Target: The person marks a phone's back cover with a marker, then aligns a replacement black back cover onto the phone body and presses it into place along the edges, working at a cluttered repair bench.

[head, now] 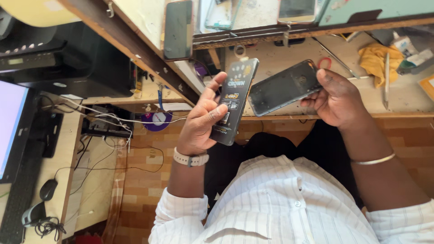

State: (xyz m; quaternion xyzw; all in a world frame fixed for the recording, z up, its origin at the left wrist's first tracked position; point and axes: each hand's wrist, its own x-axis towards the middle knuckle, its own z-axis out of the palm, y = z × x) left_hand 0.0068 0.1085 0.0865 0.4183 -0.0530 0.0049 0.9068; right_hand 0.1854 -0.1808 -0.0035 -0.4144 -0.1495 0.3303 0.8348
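My left hand [203,119] grips a long black retail packet [236,99] with gold and white print, held upright in front of me. My right hand [337,97] holds a dark phone [282,87] by its right end, its back panel facing up and tilted toward the packet. The two items nearly touch at their upper ends. A white wrist strap sits on my left wrist and a thin silver bangle on my right forearm.
A wooden workbench [407,97] lies ahead with a yellow cloth [374,58], tweezers and small tools. Phones [177,29] rest on a shelf above. At left are a monitor [11,122], keyboard, mouse [48,189], a black printer [68,58] and tangled cables.
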